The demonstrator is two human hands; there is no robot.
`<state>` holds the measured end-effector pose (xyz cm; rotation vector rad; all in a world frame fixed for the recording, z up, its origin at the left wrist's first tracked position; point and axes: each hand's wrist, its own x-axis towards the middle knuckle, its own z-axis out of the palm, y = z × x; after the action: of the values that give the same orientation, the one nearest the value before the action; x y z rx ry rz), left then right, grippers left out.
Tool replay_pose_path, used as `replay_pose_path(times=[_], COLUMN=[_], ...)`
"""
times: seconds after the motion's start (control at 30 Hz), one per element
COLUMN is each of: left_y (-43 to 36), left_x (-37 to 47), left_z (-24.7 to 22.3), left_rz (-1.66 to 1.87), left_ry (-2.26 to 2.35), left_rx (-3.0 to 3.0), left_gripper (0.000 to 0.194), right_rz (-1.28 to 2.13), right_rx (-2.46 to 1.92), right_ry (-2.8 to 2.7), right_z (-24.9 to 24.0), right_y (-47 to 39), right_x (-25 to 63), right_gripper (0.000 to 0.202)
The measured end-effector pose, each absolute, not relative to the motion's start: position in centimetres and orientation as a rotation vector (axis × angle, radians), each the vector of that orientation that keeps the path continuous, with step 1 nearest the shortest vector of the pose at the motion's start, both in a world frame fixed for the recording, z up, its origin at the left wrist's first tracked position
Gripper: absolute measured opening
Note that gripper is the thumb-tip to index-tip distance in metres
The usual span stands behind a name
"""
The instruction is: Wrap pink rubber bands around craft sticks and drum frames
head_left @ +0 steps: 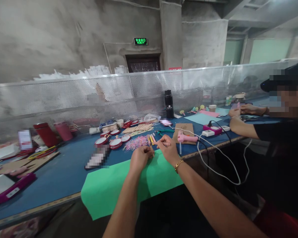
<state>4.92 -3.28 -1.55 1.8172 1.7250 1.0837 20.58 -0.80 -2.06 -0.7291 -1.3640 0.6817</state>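
Over a green sheet (106, 185) that hangs past the table's front edge, both my hands work close together. My left hand (139, 159) is closed in a pinch beside a thin tan strip (152, 152); what its fingers hold is too small to make out. My right hand (168, 149), with a gold bracelet at the wrist, is also closed, its fingertips around something small and unclear. Just beyond the fingers lie several slim sticks or pens (152, 138) in yellow and brown. A heap of pink and purple bits (136, 142) is left of them.
On the blue table (62, 178) are small red-rimmed drums (115, 143), wooden sticks (141, 128), a pink glue gun (187, 137) on cardboard, and a black bottle (168, 104). White cables (221, 155) loop off the right edge. A co-worker's hands (238, 110) are at far right.
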Motion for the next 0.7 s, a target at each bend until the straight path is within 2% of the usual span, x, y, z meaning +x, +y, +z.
replay_pose_path(times=[0.7], left_y=[-3.18], left_x=[4.93], left_z=[-1.61], left_rz=[1.091], left_ry=[1.741], left_rx=[1.829], left_gripper=[0.021], right_rz=[0.729], right_rx=[-0.724], right_ry=[-1.360], right_z=[-2.57], right_y=[-0.26], right_x=[20.52], right_gripper=[0.022])
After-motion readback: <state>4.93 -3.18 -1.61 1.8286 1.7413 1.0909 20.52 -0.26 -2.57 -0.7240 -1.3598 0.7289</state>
